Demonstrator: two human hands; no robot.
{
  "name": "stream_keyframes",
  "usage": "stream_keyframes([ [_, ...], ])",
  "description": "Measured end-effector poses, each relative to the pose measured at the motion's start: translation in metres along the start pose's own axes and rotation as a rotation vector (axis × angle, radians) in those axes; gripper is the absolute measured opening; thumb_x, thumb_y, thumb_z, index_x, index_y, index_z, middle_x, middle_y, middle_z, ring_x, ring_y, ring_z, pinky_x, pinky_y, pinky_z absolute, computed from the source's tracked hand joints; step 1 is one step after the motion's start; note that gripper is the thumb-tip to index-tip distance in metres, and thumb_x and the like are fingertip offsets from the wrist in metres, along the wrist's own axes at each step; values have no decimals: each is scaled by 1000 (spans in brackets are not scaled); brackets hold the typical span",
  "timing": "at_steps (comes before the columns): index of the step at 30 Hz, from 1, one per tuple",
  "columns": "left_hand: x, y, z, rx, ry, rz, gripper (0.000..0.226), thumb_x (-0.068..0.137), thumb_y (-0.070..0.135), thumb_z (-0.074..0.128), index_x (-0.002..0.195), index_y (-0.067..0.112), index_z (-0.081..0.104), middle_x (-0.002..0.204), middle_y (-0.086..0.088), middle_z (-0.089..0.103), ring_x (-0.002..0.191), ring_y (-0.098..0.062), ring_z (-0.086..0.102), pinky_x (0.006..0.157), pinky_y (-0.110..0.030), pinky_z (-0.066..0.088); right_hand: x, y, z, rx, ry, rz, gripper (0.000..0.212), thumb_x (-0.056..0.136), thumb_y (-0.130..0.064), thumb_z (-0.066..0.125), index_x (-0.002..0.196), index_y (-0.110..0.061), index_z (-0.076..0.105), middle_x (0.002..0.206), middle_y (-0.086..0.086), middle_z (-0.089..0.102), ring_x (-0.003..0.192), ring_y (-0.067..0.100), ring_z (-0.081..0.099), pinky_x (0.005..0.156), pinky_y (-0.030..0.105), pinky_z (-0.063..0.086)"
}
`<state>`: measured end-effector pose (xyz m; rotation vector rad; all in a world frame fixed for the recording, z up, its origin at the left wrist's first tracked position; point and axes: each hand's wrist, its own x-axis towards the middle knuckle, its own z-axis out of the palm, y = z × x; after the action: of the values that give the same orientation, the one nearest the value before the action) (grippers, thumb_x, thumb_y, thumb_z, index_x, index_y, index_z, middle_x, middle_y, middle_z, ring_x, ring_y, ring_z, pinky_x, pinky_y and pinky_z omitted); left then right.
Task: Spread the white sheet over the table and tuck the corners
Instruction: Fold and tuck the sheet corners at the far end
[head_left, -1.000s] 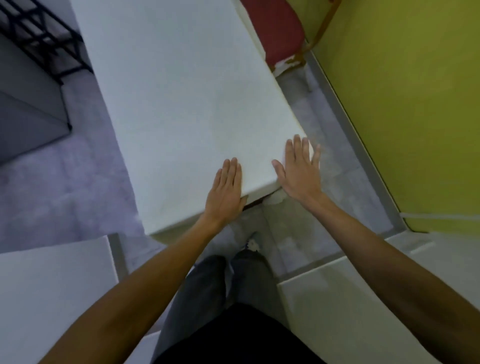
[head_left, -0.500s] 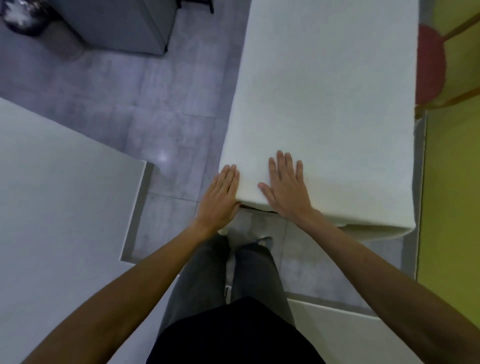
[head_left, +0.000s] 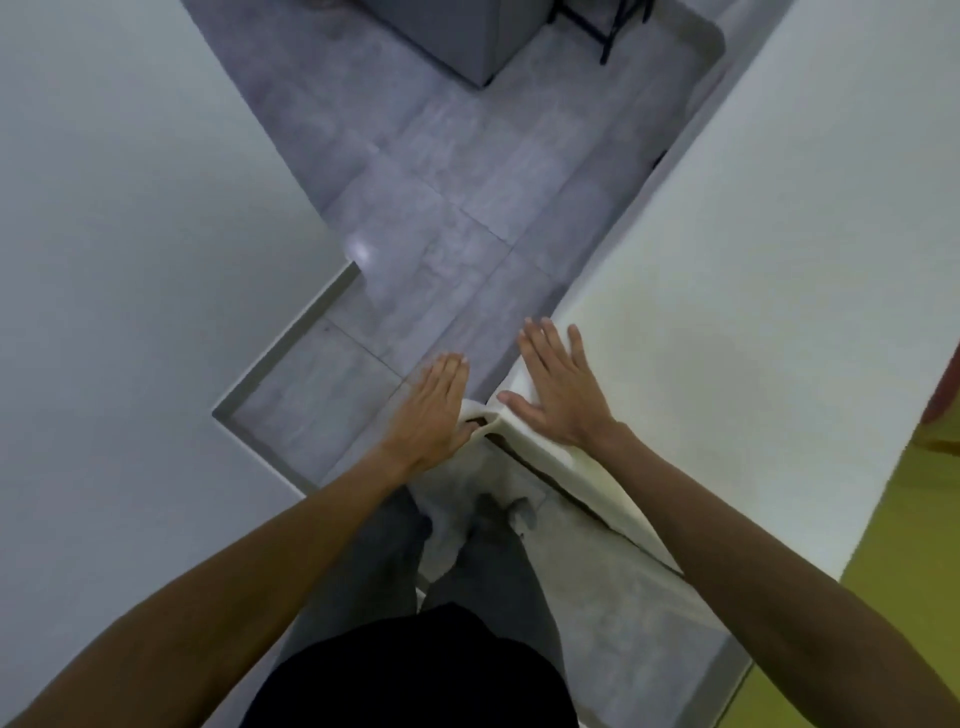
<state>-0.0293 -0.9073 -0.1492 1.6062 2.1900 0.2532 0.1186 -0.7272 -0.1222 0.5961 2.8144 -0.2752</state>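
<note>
We see the white sheet lying smooth over the desk, which runs from the near corner up and away to the right. A thin dark strip under the hem seems to be the desk's own edge. Along the near side the sheet hangs down past that edge.

The right grip lies flat on top of the sheet, just inside the near left corner. Its fingers are straight and slightly spread, and its thumb points left toward the corner; it presses down and clasps nothing. The sheet lies under its palm and reaches away to the right of it.

The left grip is just beside the corner, outside the desk and above the grey tiled floor. Its fingers are straight and held together, pointing away from us. Its thumb side touches a small fold of sheet bunched at the corner, between the two grips. We cannot tell whether the thumb is under that fold.

A second pale surface fills the left side, well apart from the desk. Grey trousers show below.
</note>
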Motion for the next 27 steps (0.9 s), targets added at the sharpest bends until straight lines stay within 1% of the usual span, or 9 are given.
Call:
stream_keyframes([
  [2,-1,6,9,-46,-5,-28,83,91,43,63,149,-6,28,154,-26,33,145,-39,30,119,-50,25,1,1,3,-8,15,11,89,99,-69,30,159,-5,19,168,13,15,156,28,6,125,55,2],
  [7,-3,33,38,-251,51,-237,86,93,53,50,153,1,17,161,-18,19,151,-31,15,124,-43,9,3,6,10,-7,83,-24,90,98,-72,27,159,-6,18,167,13,17,156,28,10,125,55,7],
  [10,-3,47,59,-356,134,-341,82,92,56,47,152,3,26,159,-17,28,149,-31,23,122,-41,14,3,9,16,10,127,-39,91,97,-73,23,157,-4,23,165,15,24,155,30,16,126,54,6],
  [13,-5,52,71,-370,221,-355,63,93,49,52,138,7,52,143,-15,53,137,-31,44,113,-37,30,3,9,16,-19,157,-45,89,99,-69,27,155,0,27,162,18,30,152,33,23,125,55,9],
  [16,1,46,62,-347,198,-384,35,89,41,64,109,14,71,110,-9,72,103,-30,65,82,-37,47,3,8,17,-49,175,-57,87,101,-67,25,153,2,30,160,18,33,151,34,25,124,57,10],
  [19,7,39,49,-314,119,-403,30,83,41,69,91,12,67,93,-7,69,85,-29,64,68,-40,51,2,8,17,-54,184,-54,88,100,-69,21,153,2,29,160,19,33,150,35,26,124,57,11],
  [22,9,36,42,-293,67,-357,22,86,27,70,91,9,58,97,-11,65,88,-32,61,70,-44,51,3,9,18,-66,184,-55,90,100,-70,22,155,1,26,161,18,31,151,34,24,124,58,10],
  [26,1,32,37,-272,124,-344,4,86,7,60,89,6,58,93,-17,65,85,-35,62,68,-42,48,3,8,19,-59,177,-63,91,99,-71,22,156,0,24,163,18,29,153,34,21,124,58,8],
  [27,-3,31,35,-272,128,-350,7,85,4,57,92,6,59,93,-17,66,85,-35,62,68,-41,49,3,8,19,-55,175,-62,91,100,-71,23,156,0,24,163,18,29,153,34,20,124,58,8],
])
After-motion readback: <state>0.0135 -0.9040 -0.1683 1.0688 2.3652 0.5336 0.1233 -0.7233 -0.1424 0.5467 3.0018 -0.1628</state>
